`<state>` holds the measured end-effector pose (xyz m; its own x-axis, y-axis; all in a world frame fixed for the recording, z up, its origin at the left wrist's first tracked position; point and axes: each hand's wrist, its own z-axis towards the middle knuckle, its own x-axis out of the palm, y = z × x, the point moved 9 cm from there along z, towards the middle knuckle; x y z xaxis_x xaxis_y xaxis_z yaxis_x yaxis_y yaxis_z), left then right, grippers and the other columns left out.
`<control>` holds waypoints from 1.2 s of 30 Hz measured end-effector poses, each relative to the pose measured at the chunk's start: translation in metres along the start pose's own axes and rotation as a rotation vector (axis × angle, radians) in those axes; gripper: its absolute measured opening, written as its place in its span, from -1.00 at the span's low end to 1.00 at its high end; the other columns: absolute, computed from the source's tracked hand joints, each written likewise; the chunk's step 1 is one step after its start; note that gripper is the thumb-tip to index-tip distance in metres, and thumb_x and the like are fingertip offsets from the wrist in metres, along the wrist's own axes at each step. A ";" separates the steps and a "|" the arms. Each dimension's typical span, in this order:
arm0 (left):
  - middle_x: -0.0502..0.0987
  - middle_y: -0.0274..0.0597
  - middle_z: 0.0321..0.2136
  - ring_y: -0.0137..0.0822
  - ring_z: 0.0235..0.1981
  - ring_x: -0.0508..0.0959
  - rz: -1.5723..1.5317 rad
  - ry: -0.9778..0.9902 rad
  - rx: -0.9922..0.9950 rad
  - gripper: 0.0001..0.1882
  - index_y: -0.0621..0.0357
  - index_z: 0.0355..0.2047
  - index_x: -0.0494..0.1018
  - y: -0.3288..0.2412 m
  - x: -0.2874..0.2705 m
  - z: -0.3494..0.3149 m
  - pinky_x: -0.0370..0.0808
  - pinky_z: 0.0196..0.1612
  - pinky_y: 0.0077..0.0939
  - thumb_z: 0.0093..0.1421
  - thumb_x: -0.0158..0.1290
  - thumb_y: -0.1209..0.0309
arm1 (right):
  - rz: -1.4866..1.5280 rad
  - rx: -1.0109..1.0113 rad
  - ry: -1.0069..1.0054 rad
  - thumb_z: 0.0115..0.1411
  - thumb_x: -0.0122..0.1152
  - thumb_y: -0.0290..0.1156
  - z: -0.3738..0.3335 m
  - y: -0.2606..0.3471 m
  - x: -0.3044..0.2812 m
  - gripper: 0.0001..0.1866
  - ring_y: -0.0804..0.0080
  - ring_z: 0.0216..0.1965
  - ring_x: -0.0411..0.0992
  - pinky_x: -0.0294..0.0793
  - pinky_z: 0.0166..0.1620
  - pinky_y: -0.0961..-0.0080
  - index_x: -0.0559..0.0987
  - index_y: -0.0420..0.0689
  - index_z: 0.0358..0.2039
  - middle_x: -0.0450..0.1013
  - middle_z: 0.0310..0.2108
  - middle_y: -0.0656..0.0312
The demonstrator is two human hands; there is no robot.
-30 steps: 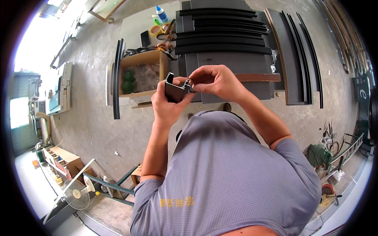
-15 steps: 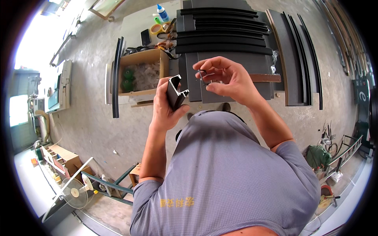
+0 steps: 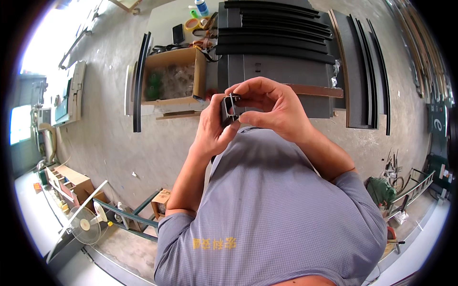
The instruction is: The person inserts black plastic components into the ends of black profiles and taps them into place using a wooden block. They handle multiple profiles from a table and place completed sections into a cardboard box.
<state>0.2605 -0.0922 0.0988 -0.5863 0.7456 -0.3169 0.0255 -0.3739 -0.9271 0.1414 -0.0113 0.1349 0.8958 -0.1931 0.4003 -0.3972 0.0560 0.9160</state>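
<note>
A short black metal profile (image 3: 225, 114) is gripped by my left hand (image 3: 209, 127), fingers behind it and thumb along its near side. My right hand (image 3: 286, 107) pinches a small dark, flat end piece (image 3: 232, 106) between thumb and fingertips. The end piece meets the cut end of the profile; I cannot tell whether it is seated in it. Both hands are close together in front of my chest, above the near edge of the stacked dark panels (image 3: 267, 74).
Black strips (image 3: 281, 47) lie across the panels, with a brown bar (image 3: 315, 90) nearer me. An open cardboard box (image 3: 200, 71) of clear bags stands left. Beyond it are a phone (image 3: 178, 34), tape rolls (image 3: 192, 24) and a bottle (image 3: 202, 7). A fan (image 3: 86, 225) stands lower left.
My right hand has brought the small end piece left against the profile's end. My left hand has moved right and turned the profile's end toward my right hand.
</note>
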 end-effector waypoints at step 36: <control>0.41 0.03 -0.47 0.11 -0.45 0.47 0.194 -0.083 0.058 -0.10 0.28 -0.22 0.42 -0.007 -0.010 -0.006 0.38 -0.37 -0.16 0.37 -0.38 -0.45 | -0.166 -0.027 -0.004 0.13 0.46 -0.64 -0.003 -0.008 0.003 -0.60 0.41 0.11 0.56 0.55 0.25 0.41 0.56 -0.30 -0.01 0.56 0.11 0.13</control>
<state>0.2714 -0.0936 0.1072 -0.6393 0.6098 -0.4684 0.0990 -0.5388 -0.8366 0.1477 -0.0094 0.1291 0.9478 -0.2062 0.2431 -0.2380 0.0494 0.9700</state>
